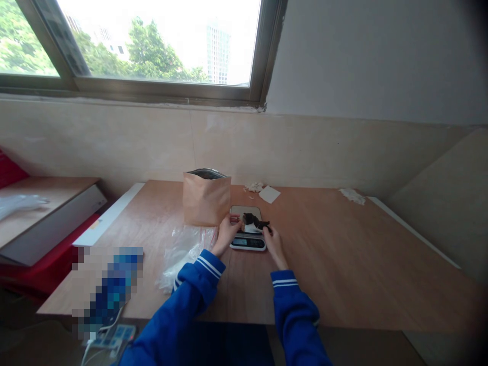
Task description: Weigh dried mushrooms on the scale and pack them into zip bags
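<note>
A small kitchen scale (247, 244) lies on the table with its display facing me. On its pan is a dark, clumped item (251, 219) with something white under it; I cannot make out its kind. My left hand (227, 234) is at the pan's left side, fingers drawn together near a reddish edge; what they grip is unclear. At the right side my right hand (273, 243) pinches the dark item's end. Just behind my left hand stands an open brown paper pouch (207, 200) with a silvery lining. Clear plastic bags (185, 256) lie beside my left forearm.
Paper scraps (254, 187) and a white square (269, 194) lie behind the scale, with another scrap (353, 195) at the back right. A pixelated blue item (114, 287) is front left, near a power strip (120, 335) with cables. The wall bounds the table's back.
</note>
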